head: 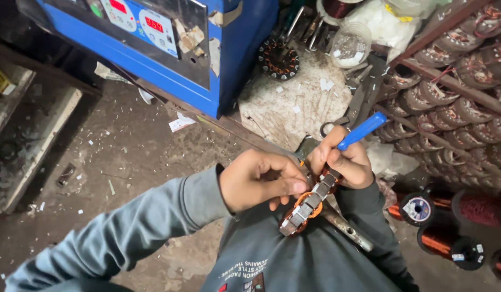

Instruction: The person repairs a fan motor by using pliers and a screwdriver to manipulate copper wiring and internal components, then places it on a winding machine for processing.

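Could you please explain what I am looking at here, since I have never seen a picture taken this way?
The one picture comes from a camera worn on a person's head, looking down at their own two hands. The left hand grips a ring-shaped motor stator with copper windings, held over the lap. The right hand holds a blue-handled tool at the stator's upper part. Ahead stands a blue machine with red number displays on a dirty floor. On the right, racks hold many wound stators, and spools of copper wire lie below them.
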